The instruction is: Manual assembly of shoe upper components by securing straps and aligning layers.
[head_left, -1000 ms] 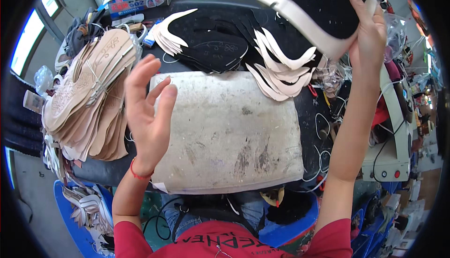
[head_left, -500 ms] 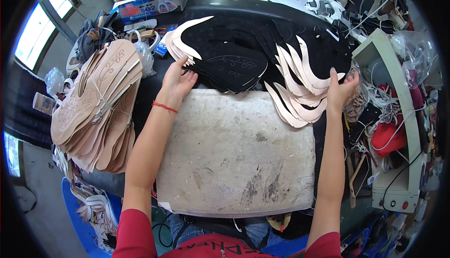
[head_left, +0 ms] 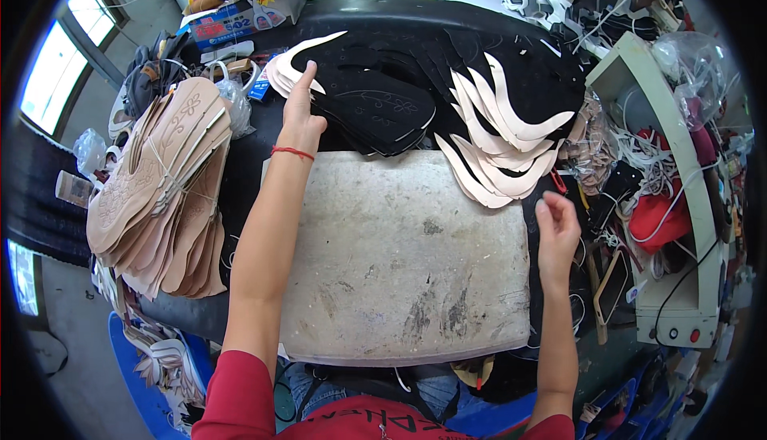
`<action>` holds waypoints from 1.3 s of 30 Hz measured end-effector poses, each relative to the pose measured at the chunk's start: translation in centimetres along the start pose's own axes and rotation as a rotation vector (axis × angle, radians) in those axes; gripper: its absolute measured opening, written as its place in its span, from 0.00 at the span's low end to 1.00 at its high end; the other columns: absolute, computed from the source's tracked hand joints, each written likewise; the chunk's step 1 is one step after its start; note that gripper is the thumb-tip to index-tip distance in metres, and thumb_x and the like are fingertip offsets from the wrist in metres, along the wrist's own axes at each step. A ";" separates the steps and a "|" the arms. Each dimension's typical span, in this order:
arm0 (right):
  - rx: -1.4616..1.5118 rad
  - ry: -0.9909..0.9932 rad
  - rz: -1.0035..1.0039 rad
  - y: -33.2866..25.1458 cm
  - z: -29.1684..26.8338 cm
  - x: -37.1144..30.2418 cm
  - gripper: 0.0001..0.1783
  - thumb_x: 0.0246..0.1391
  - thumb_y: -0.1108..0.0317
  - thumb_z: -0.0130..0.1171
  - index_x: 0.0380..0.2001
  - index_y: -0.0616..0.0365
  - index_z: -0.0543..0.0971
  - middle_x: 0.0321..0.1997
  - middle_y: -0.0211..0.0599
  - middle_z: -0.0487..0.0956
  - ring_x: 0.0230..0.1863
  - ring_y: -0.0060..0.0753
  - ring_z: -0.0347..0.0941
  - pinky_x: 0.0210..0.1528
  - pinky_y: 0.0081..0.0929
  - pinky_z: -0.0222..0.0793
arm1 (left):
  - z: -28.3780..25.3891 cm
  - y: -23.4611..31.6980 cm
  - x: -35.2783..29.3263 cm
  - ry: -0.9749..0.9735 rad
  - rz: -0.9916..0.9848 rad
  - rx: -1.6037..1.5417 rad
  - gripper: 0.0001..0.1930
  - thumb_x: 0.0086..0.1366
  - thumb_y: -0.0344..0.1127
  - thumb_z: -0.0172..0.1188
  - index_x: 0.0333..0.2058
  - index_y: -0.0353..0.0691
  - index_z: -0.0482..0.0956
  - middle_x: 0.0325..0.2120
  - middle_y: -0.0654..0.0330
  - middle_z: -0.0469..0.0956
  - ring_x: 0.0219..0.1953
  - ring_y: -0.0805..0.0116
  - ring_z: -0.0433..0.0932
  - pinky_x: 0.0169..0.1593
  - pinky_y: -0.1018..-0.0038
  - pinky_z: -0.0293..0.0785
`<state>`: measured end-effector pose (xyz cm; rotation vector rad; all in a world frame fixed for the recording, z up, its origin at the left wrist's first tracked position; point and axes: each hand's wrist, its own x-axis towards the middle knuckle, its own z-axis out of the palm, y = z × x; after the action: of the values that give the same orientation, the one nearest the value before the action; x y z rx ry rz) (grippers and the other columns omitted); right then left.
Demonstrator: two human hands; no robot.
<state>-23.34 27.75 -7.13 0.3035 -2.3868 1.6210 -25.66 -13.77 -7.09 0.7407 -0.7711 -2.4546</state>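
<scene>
Beyond board, black stack could be skewed if nudged by left hand, grip untellable; right hand loosely curled, unladen.

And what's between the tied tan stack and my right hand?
In the head view, your left forearm, then the worn pale slab, with strips of black tabletop, separate the stack from your right hand.

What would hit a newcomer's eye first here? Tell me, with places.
The scuffed pale board in mid-picture stands out first. Next come the string-tied tan stack at left and, beyond the board, the black pieces with pale curved edges, the left hand at their left side.
</scene>
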 end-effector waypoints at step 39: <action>-0.403 -0.002 -0.159 -1.1 -6.5 -2.3 0.20 0.48 0.55 0.61 0.29 0.64 0.77 0.35 0.53 0.76 0.41 0.51 0.71 0.47 0.42 0.64 | -7.1 2.4 -27.0 -0.397 -0.079 1.157 0.33 0.52 0.31 0.62 0.56 0.31 0.60 0.42 0.54 0.73 0.40 0.69 0.74 0.45 0.75 0.71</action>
<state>-20.29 33.48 -4.56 0.4023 -2.5433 1.0412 -0.44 -3.01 -1.11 0.6120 -2.4124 -2.0555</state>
